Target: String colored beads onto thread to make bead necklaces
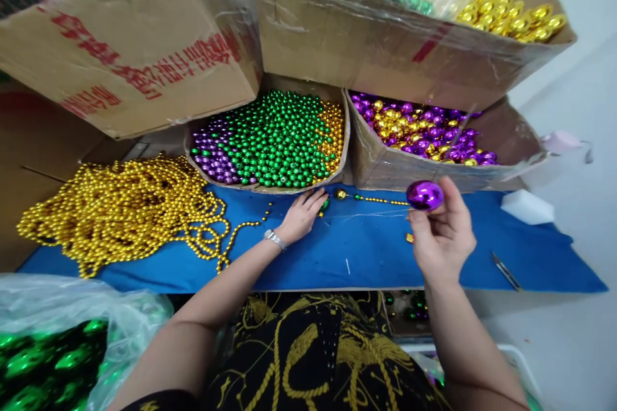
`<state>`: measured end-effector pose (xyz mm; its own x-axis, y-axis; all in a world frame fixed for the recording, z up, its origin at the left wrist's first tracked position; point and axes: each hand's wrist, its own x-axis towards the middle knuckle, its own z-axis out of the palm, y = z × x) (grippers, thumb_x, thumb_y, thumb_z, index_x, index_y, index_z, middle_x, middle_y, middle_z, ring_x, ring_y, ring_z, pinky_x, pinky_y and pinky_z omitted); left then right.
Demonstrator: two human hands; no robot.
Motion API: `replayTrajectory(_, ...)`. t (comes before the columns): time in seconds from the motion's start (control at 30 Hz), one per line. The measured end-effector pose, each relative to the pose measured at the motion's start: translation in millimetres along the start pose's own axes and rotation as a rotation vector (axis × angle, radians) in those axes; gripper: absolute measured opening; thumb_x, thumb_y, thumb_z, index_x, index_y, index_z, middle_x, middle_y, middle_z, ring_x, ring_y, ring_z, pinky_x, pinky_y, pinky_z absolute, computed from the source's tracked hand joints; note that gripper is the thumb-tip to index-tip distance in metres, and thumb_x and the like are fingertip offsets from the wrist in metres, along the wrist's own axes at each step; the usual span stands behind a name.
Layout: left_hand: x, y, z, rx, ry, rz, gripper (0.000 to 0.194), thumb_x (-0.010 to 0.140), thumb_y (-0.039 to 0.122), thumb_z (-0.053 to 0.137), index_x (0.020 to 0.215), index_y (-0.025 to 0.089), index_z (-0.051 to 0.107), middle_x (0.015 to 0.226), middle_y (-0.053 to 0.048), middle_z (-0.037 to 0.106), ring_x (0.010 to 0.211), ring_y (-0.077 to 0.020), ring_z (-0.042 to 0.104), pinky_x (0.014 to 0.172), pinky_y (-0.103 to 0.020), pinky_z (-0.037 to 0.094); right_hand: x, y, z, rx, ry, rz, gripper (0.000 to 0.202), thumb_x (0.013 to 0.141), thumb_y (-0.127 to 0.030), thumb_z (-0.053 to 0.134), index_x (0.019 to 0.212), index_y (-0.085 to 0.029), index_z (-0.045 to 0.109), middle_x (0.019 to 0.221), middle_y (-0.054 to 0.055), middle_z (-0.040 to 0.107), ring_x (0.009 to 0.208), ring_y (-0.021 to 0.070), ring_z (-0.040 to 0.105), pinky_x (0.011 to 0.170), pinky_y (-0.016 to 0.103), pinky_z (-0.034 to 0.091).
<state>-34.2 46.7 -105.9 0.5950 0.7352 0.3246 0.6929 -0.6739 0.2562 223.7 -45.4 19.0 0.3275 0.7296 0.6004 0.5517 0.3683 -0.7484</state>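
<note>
My right hand [443,237] is raised over the blue cloth, thumb and fingers closed on a shiny purple ball bead [425,195]. A strand of small gold beads [383,200], with a larger gold bead [341,194] at its left end, runs to this hand. My left hand [301,215] rests low over the cloth, its fingertips on a green bead [324,204]; the thumb is hidden. Thin clear thread [366,214] stretches between the hands. A small gold piece [409,237] lies under my right hand.
Left lies a heap of gold bead chain [130,212]. Behind the cloth [299,270], one carton [265,190] holds green, purple and gold beads; another [424,170] holds purple and gold ones. Larger cartons [385,45] overhang them. Tweezers [505,271] and a white block [527,207] sit right.
</note>
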Motion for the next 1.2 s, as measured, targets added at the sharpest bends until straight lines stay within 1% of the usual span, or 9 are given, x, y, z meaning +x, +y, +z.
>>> replayTrajectory(0.2,-6.5,9.3,-11.8,-0.043,-0.011,0.052,0.063,0.080,0.002,0.045,0.142,0.012,0.047,0.152,-0.016,0.041,0.142,-0.0324,0.034,0.113,-0.052,0.038,-14.7,20.2,9.2,0.000,-0.162,0.030,0.053,0.090,-0.031,0.062,0.141,-0.024,0.048,0.082,-0.001,0.062,0.069,0.0105,0.060,0.066,0.024,0.054)
replayTrajectory(0.33,-4.0,21.0,-24.5,-0.143,0.105,0.069,0.053,0.085,0.005,0.044,0.137,0.016,0.051,0.141,-0.015,0.053,0.134,-0.0279,0.047,0.109,-0.049,0.044,-20.8,28.0,14.1,0.018,-0.218,0.061,0.053,0.091,-0.030,0.060,0.142,-0.021,0.047,0.081,0.000,0.062,0.071,0.0110,0.060,0.067,0.025,0.055)
replayTrajectory(0.47,4.8,41.7,-47.6,-0.268,0.271,0.111,0.041,0.091,0.011,0.048,0.132,0.018,0.054,0.124,-0.013,0.065,0.115,-0.0230,0.061,0.098,-0.043,0.052,-26.7,33.9,13.3,0.029,-0.269,0.081,0.052,0.091,-0.029,0.060,0.141,-0.021,0.049,0.078,-0.002,0.060,0.069,0.0098,0.059,0.071,0.025,0.055)
replayTrajectory(0.63,8.9,55.1,-84.3,-0.311,0.271,0.112,0.033,0.093,0.015,0.050,0.124,0.015,0.059,0.105,-0.012,0.069,0.099,-0.0206,0.064,0.086,-0.036,0.055,-37.8,44.0,12.0,0.061,-0.335,0.157,0.048,0.089,-0.031,0.062,0.135,-0.020,0.056,0.080,0.000,0.060,0.066,0.0093,0.059,0.063,0.022,0.053)
replayTrajectory(0.7,5.5,44.8,-100.1,-0.264,0.279,0.049,0.029,0.093,0.018,0.050,0.120,0.016,0.061,0.101,-0.011,0.070,0.094,-0.0202,0.065,0.083,-0.036,0.054,-41.7,46.5,13.2,0.112,-0.359,0.189,0.048,0.088,-0.032,0.064,0.134,-0.021,0.058,0.080,0.000,0.059,0.064,0.0090,0.058,0.057,0.020,0.052)
replayTrajectory(0.77,-0.9,23.7,-116.9,-0.181,0.311,-0.066,0.026,0.094,0.021,0.050,0.115,0.018,0.064,0.100,-0.010,0.071,0.091,-0.0201,0.065,0.082,-0.036,0.053,-45.0,46.7,15.0,0.151,-0.380,0.211,0.049,0.087,-0.033,0.065,0.134,-0.022,0.059,0.079,-0.001,0.057,0.061,0.0086,0.056,0.054,0.019,0.051)
replayTrajectory(0.93,-22.6,-52.7,-157.0,0.146,0.341,-0.423,0.027,0.094,0.030,0.048,0.105,0.016,0.068,0.098,-0.012,0.070,0.092,-0.0236,0.062,0.084,-0.039,0.050,-49.5,45.8,22.2,0.183,-0.435,0.193,0.048,0.087,-0.033,0.066,0.133,-0.024,0.059,0.079,0.000,0.057,0.060,0.0083,0.055,0.052,0.018,0.049)
replayTrajectory(1.07,-35.2,-97.3,-172.6,0.353,0.159,-0.528,0.027,0.093,0.030,0.048,0.101,0.016,0.070,0.094,-0.011,0.070,0.086,-0.0247,0.060,0.082,-0.038,0.048,-50.5,46.1,30.8,0.158,-0.485,0.142,0.047,0.089,-0.031,0.064,0.135,-0.024,0.058,0.083,0.000,0.061,0.066,0.0080,0.059,0.059,0.018,0.051)
replayTrajectory(1.2,-38.5,-118.4,-170.2,0.437,-0.053,-0.471,0.023,0.091,0.032,0.056,0.101,0.019,0.071,0.093,-0.009,0.068,0.084,-0.0236,0.057,0.082,-0.036,0.047,-49.7,39.0,37.4,0.135,-0.529,0.097,0.046,0.091,-0.029,0.061,0.136,-0.022,0.056,0.084,0.000,0.062,0.069,0.0084,0.061,0.066,0.020,0.052)
